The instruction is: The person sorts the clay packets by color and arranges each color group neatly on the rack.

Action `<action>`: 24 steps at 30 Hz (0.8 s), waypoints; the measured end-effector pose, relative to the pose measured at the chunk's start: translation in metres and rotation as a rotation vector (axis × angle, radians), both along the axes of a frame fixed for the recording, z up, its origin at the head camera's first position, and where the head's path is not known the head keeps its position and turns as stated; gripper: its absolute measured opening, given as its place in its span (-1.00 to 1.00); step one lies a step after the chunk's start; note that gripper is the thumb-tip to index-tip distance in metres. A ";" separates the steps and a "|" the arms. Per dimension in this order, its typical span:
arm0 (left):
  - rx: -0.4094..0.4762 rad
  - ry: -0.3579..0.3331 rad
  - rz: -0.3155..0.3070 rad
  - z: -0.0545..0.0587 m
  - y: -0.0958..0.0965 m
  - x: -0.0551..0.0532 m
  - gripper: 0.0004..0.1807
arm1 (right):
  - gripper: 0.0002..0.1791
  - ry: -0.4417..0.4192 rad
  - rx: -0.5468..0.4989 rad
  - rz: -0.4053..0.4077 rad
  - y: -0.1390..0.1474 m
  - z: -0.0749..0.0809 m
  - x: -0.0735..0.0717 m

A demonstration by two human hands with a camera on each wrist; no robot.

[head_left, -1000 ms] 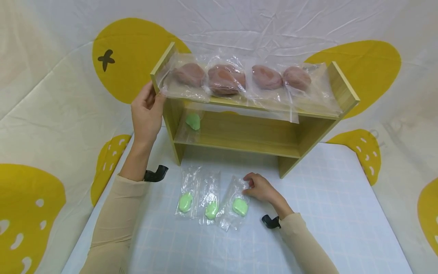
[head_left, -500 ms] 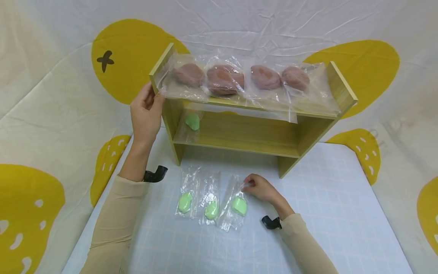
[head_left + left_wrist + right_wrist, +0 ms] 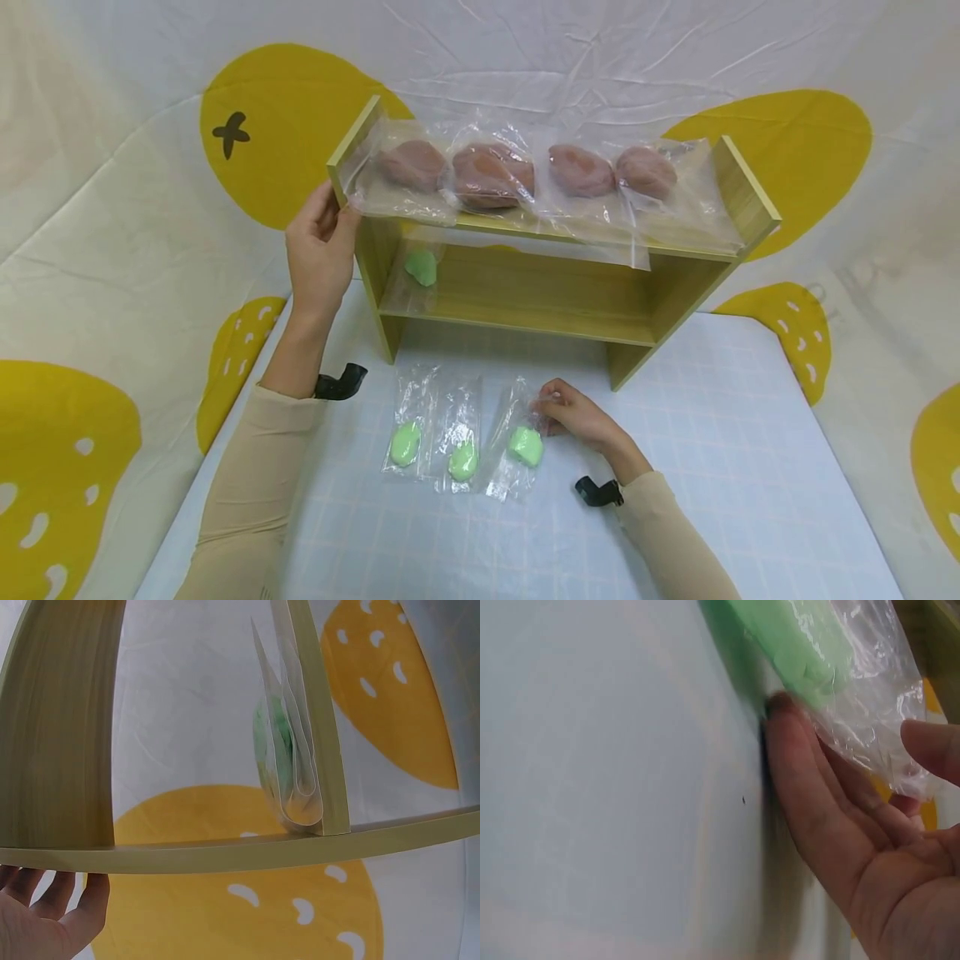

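Observation:
My right hand [image 3: 573,415] grips the edge of a clear zip bag [image 3: 501,462] holding a pale green lump [image 3: 526,447]. In the right wrist view, the thumb [image 3: 934,750] is on one side of the plastic and the fingers [image 3: 802,780] on the other, close to the table. To the left lie two similar bags with green lumps [image 3: 406,443] [image 3: 463,461]. My left hand [image 3: 321,250] holds the upper left side of a wooden shelf [image 3: 525,325]; in the left wrist view its fingertips meet the side board [image 3: 225,856].
Several bags with brownish-pink lumps [image 3: 491,175] lie along the top shelf, some plastic hanging over its front edge. One bagged green piece [image 3: 422,267] sits at the left end of the middle shelf. A pale checked cloth [image 3: 420,550] covers the table; a patterned curtain hangs behind.
The right fingers have closed on the right-hand bag, and it has lifted and tilted slightly with its green lump shifting a little upward. The left hand stays on the shelf.

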State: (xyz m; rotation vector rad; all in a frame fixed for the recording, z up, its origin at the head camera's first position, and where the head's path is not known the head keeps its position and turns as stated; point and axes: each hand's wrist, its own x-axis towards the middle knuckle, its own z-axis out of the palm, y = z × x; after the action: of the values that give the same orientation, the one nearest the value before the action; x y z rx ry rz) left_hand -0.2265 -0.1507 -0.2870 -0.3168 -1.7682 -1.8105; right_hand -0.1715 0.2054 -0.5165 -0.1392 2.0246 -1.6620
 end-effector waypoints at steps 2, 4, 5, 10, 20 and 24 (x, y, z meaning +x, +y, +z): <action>0.006 -0.003 -0.003 0.000 0.000 0.000 -0.61 | -0.78 -0.070 -0.044 -0.008 -0.001 0.000 0.001; 0.003 -0.004 -0.003 0.000 0.000 0.001 -0.61 | -0.75 -0.118 -0.072 -0.013 -0.001 -0.001 0.002; 0.004 -0.006 -0.003 0.000 0.000 0.001 -0.60 | -0.73 -0.133 -0.083 -0.014 -0.001 -0.002 0.002; -0.009 -0.012 0.008 0.000 0.000 0.001 -0.60 | -0.49 -0.171 -0.111 -0.038 -0.002 -0.006 0.005; -0.020 -0.026 0.020 0.000 0.000 0.001 -0.59 | -0.28 -0.118 -0.167 0.029 0.003 -0.014 0.009; -0.023 -0.019 0.021 0.000 0.000 0.001 -0.59 | -0.30 -0.059 -0.084 0.062 0.003 -0.017 0.010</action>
State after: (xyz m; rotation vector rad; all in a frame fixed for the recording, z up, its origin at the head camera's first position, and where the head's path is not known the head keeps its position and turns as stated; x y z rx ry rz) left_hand -0.2254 -0.1505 -0.2871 -0.2895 -1.8002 -1.7852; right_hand -0.1611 0.2083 -0.5337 -0.1783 1.8888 -1.6935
